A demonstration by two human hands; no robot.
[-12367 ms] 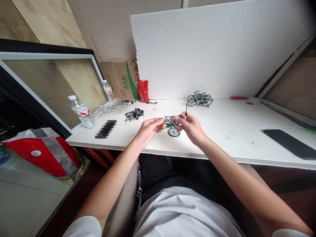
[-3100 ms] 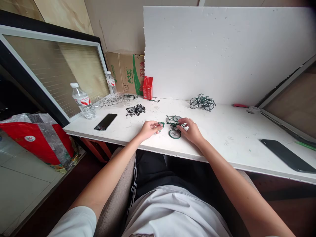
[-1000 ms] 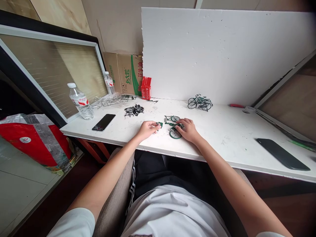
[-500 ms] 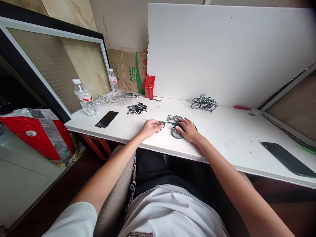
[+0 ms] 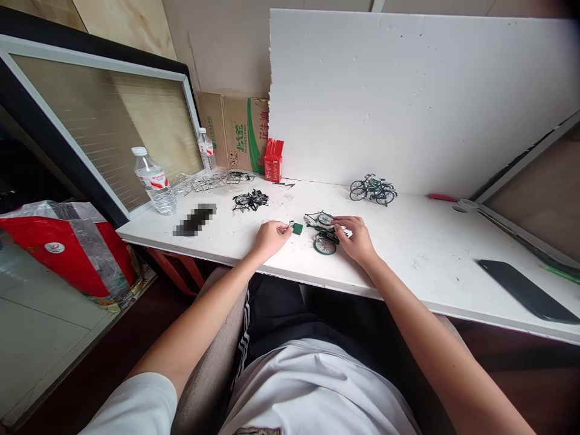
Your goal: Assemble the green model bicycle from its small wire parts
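Note:
My left hand [image 5: 272,237] is over the white table with thumb and forefinger pinched on a small thin part [image 5: 290,223], too small to name. Right beside those fingertips lies a small green square piece [image 5: 297,229]. My right hand [image 5: 357,238] is at the green model bicycle parts, thumb and fingers curled around the dark end of one; the fingers partly hide what they grip. A spoked model bicycle wheel [image 5: 325,244] shows in front of it, and a second wheeled frame [image 5: 324,219] lies just behind.
Standing model bicycles [image 5: 373,190] are at the back. A heap of black bicycle parts [image 5: 251,200] lies left of the middle, near part frames [image 5: 212,180]. Around them are a water bottle [image 5: 154,181], a red box [image 5: 273,160], a blurred-out patch [image 5: 195,219] and a dark phone [image 5: 528,290].
My left hand has drawn back slightly to the left, uncovering the green square piece. My right hand has lifted from lying flat over the bicycle parts and curled its fingers.

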